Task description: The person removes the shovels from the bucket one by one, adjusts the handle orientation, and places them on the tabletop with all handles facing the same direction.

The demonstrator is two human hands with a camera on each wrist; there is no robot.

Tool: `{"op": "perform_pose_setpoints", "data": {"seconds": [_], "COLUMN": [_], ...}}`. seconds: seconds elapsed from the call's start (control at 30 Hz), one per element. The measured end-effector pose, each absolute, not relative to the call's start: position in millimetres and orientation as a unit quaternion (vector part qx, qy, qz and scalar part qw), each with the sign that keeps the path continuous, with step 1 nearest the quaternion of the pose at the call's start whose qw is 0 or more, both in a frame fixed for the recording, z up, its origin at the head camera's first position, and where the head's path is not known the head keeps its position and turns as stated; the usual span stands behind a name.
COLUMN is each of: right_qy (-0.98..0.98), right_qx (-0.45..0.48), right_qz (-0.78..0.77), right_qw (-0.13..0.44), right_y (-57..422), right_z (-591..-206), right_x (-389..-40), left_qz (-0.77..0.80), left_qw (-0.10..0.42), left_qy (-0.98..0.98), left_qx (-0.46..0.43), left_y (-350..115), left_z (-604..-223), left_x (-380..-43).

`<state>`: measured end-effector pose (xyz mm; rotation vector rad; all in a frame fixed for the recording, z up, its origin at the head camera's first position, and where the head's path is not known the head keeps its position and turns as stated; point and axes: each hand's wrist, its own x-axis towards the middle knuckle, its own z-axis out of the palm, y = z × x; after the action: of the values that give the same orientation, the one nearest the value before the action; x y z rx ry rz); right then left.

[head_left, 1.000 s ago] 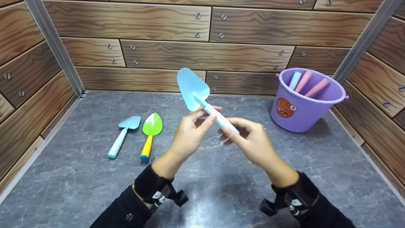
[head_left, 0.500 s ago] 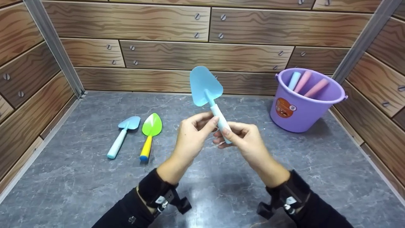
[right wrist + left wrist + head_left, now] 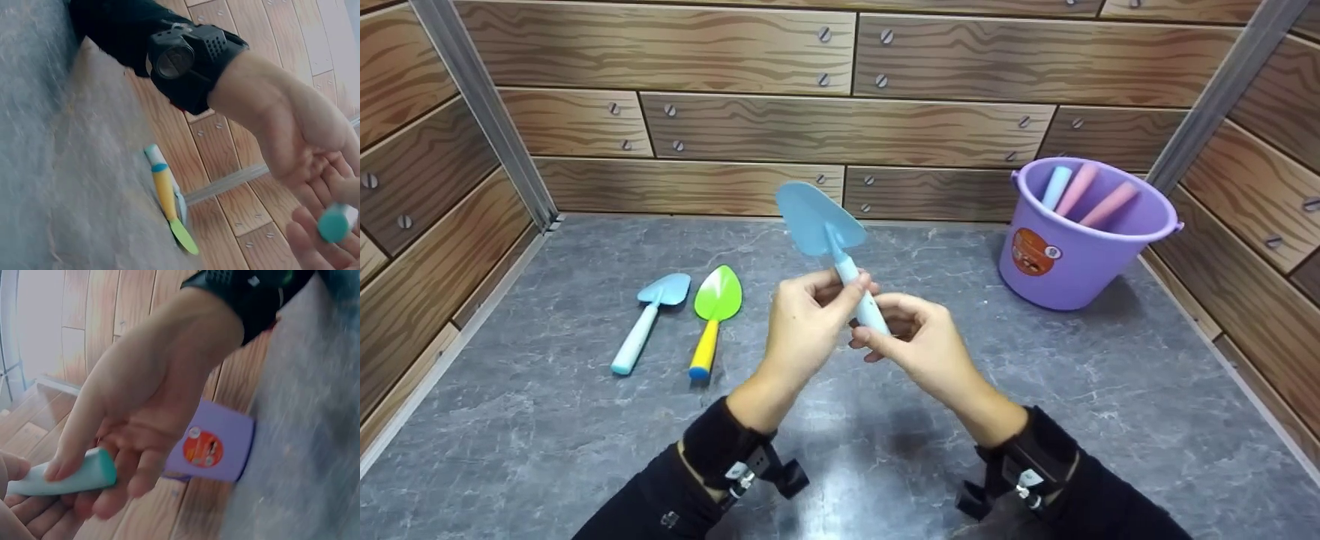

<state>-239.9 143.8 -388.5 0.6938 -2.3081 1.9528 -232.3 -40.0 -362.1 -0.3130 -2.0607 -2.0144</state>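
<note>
A light-blue garden trowel (image 3: 821, 221) is held up over the table, its blade pointing up and tilted to the left in the head view. My left hand (image 3: 802, 322) pinches the upper part of the handle between thumb and fingers. Lower down, my right hand (image 3: 930, 341) grips near the handle's end. In the left wrist view the right thumb presses on the pale handle (image 3: 76, 475), with the fingers beneath it. The handle's turquoise end cap (image 3: 333, 224) faces the right wrist camera, and the blade is out of that view.
To the left lie another light-blue trowel (image 3: 639, 334) and a green trowel with a yellow handle (image 3: 706, 345). At the back right stands a purple bucket (image 3: 1054, 274) with blue and pink handles sticking up inside. Wood-patterned walls (image 3: 750, 127) surround the grey table (image 3: 547, 435).
The trowel's blade has swung right, then back left, and its face has turned. Both hands have shifted, the right one leftward and lower. The trowels on the table and the bucket stay put.
</note>
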Motion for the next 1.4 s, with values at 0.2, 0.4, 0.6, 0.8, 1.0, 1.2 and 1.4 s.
{"op": "perform_pose_setpoints", "data": {"seconds": [0.2,0.4,0.6,0.8,1.0,1.2,1.4], "right_qy": [-0.782,-0.828,-0.852,-0.855,-0.857,-0.86,-0.857], "right_qx": [0.235,0.244,0.24,0.244,0.27,0.28,0.286], "right_qz": [0.577,0.499,0.447,0.438,0.419,0.409,0.409], "right_qw": [0.033,0.08,0.128,0.131,0.127,0.123,0.125], "right_y": [162,190,213,219,217,218,220], "right_z": [-374,-348,-329,-327,-331,-332,-333], "right_x": [-249,-251,-250,-252,-254,-253,-252], "left_qz": [-0.673,-0.561,-0.451,-0.369,-0.316,-0.28,-0.285], "left_qw": [0.129,0.098,0.028,-0.017,-0.069,-0.105,-0.123], "left_qy": [-0.72,-0.814,-0.885,-0.922,-0.942,-0.951,-0.949], "left_qx": [-0.11,-0.111,-0.108,-0.115,-0.092,-0.081,-0.055], "left_y": [-63,-91,-112,-133,-158,-158,-152], "left_z": [-351,-351,-360,-425,-500,-503,-493], "left_x": [-242,-255,-270,-319,-378,-376,-365]}}
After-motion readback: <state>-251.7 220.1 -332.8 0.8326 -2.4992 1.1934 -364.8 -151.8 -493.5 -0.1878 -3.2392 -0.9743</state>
